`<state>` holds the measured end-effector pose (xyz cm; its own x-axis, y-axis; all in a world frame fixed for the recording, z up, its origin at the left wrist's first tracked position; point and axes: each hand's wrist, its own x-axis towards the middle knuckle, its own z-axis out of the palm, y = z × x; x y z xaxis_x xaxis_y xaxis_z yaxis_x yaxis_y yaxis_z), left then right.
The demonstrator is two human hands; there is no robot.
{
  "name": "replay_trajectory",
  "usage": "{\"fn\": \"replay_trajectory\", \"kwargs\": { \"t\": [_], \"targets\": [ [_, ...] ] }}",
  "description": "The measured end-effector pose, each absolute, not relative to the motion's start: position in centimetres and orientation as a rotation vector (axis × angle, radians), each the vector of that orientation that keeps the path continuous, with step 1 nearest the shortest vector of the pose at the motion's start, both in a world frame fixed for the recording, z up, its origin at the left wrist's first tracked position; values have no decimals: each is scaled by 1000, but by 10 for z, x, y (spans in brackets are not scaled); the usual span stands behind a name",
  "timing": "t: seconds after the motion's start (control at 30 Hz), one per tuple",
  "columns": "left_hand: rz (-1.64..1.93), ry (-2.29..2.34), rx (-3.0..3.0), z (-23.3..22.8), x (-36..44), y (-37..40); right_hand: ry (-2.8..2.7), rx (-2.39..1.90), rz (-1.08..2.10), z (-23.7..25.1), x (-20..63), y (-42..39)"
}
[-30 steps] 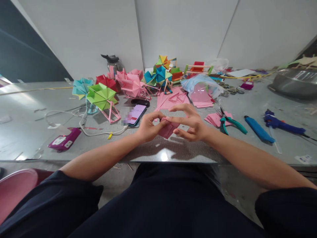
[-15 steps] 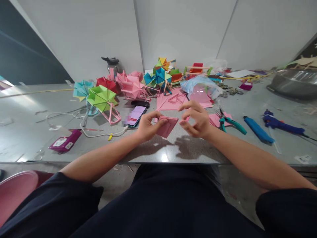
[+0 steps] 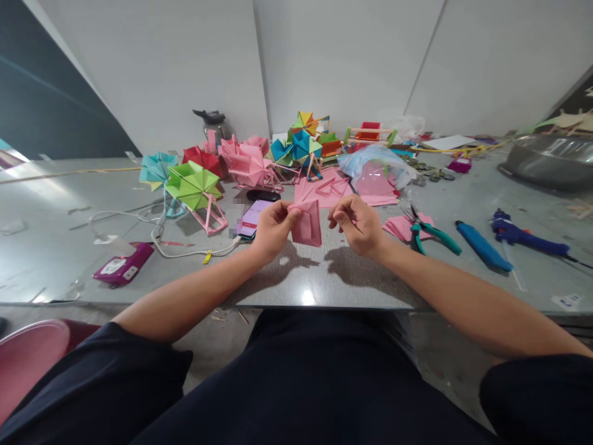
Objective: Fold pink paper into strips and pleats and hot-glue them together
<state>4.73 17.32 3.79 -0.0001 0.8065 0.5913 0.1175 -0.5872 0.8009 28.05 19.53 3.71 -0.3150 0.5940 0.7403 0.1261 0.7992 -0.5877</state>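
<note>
My left hand (image 3: 273,230) pinches a folded piece of pink paper (image 3: 306,225) between thumb and fingers. The paper is held up above the grey table, its flat face with fold lines towards me. Just to its right is my right hand (image 3: 356,225), loosely curled, apart from the paper and with nothing visible in it. Behind the hands lie pink paper sheets (image 3: 306,193) with a pink triangular frame (image 3: 334,187) on top. More folded pink pieces (image 3: 398,227) lie right of my right hand, partly under teal-handled pliers (image 3: 438,235).
A phone (image 3: 256,216) on a white cable lies left of my left hand, near a purple box (image 3: 124,264). Folded paper models, green (image 3: 192,185) and pink (image 3: 248,165), stand behind. To the right are a blue cutter (image 3: 484,246), a blue glue gun (image 3: 528,236) and a metal bowl (image 3: 551,162).
The pink paper has turned more upright and shifted slightly left in my left hand. My right hand has curled its fingers in and moved a little left and down.
</note>
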Motion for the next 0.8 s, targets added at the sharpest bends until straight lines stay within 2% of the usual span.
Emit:
{"fn": "replay_trajectory", "kwargs": {
  "t": [0.33, 0.47, 0.67, 0.8],
  "targets": [
    [1624, 1002, 1186, 26, 37, 199, -1698, -500, 1239, 46, 286, 207],
    [1444, 826, 948, 38, 37, 191, -1516, -457, 1607, 58, 288, 199],
    [1187, 477, 848, 63, 43, 161, -1382, -401, 1792, 69, 280, 180],
    [1102, 484, 863, 68, 49, 150, -1368, -359, 1867, 67, 272, 171]
  ]
}}
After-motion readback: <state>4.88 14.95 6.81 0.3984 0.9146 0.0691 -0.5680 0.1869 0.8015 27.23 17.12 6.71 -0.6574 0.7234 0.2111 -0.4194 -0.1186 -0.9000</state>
